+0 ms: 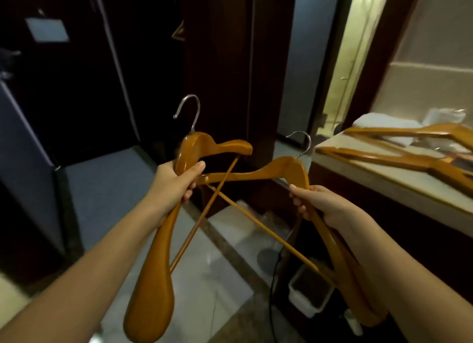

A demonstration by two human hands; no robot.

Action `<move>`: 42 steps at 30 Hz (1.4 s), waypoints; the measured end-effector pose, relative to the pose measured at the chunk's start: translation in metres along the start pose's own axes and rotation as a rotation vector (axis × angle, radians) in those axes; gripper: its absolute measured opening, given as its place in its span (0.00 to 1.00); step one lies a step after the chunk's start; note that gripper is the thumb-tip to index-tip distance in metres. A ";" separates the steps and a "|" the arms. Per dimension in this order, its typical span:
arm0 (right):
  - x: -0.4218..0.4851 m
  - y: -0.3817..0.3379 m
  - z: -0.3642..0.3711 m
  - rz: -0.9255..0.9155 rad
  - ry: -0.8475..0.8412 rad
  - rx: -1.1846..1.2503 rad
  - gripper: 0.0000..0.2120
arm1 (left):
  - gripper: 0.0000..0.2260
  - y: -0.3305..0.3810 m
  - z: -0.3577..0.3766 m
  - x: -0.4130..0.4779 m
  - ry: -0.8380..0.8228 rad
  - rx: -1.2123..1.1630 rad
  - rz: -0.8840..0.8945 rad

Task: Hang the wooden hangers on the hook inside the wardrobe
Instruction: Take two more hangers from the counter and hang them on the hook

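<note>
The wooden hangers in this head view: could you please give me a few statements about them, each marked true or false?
1. The left hand grips the left hanger and the right hand grips the right hanger. True.
2. The left hanger's metal hook is hung over a rail in the wardrobe. False: it points up, free in the air.
3. More spare hangers lie on the counter at the right. True.
4. The two held hangers are well apart. False: their crossbars cross between the hands.
</note>
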State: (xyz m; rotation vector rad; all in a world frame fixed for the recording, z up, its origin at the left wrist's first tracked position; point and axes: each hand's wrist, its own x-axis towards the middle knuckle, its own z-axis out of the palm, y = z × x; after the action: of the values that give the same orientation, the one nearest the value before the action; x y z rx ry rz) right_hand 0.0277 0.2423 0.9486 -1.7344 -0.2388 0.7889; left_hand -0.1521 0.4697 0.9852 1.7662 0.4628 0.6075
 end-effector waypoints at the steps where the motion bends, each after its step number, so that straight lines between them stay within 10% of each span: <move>1: 0.004 0.012 0.012 0.022 -0.021 -0.019 0.09 | 0.14 -0.016 -0.007 -0.008 0.012 0.013 -0.044; 24: 0.080 0.270 0.038 0.445 -0.366 -0.612 0.07 | 0.08 -0.277 0.021 -0.168 0.067 0.092 -1.126; 42: 0.184 0.286 0.073 0.665 -0.313 -0.719 0.14 | 0.13 -0.341 -0.015 -0.194 0.210 0.228 -1.346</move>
State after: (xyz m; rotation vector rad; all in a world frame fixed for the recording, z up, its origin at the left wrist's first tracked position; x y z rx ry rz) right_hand 0.0539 0.3059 0.6072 -2.4032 -0.1599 1.6085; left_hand -0.3144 0.4574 0.6281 1.1905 1.6954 -0.2487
